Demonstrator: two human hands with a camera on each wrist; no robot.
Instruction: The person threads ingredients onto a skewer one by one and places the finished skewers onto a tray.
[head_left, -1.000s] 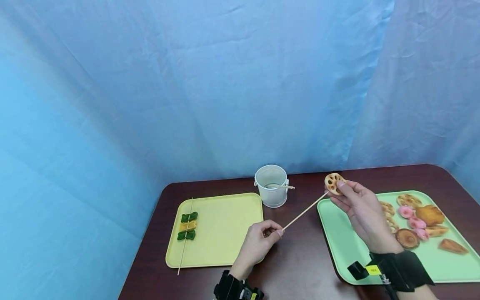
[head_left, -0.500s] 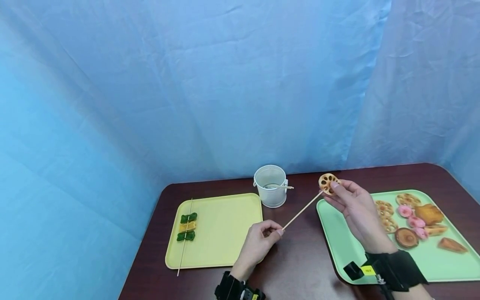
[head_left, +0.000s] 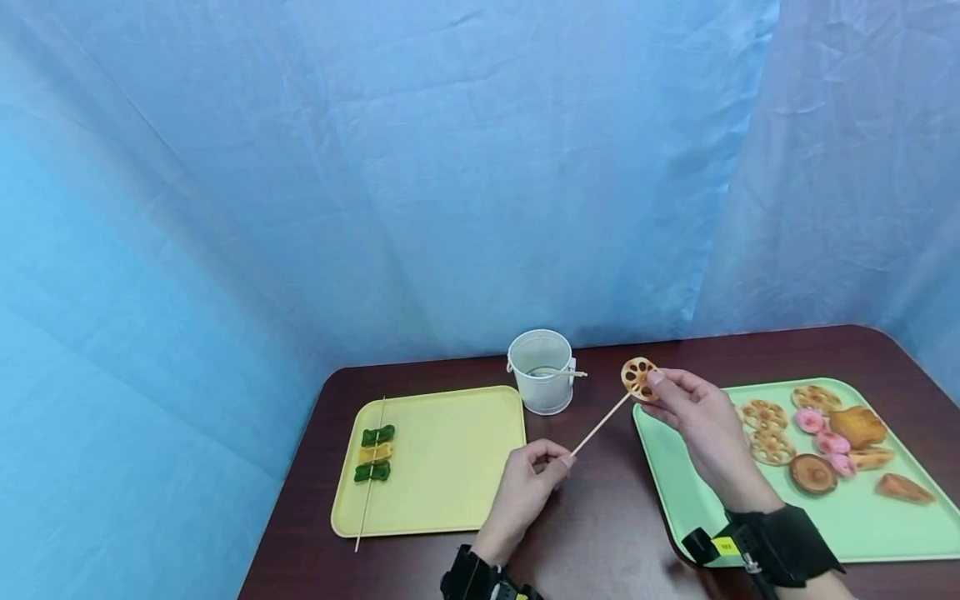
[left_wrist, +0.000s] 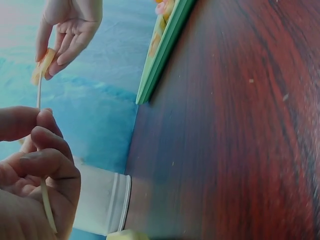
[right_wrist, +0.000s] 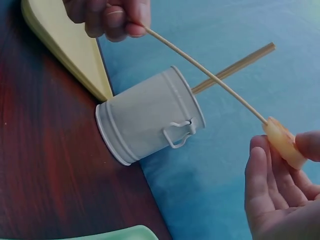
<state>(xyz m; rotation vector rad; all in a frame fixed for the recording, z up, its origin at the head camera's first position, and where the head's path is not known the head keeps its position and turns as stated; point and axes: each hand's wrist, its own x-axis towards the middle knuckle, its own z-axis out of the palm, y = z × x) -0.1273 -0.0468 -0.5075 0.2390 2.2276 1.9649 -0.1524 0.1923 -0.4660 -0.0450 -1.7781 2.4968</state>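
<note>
While above dark table [head_left: 592,525], blue curtain [head_left: 480,183] beyond, left fingers [head_left: 546,450] around skewer [head_left: 602,424], right fingers [head_left: 686,382] around lotus slice [head_left: 637,377]

Looks like a curtained-off booth tbh, going by the blue cloth [head_left: 450,183] behind and left of the worktop [head_left: 600,521].

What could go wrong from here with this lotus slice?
The skewer meets the edge of the lotus slice, close to the right hand; a slip could jab its fingers. The slice has holes, so the skewer may hold poorly. The left hand grips well back, so pushing could bend the skewer.
</note>
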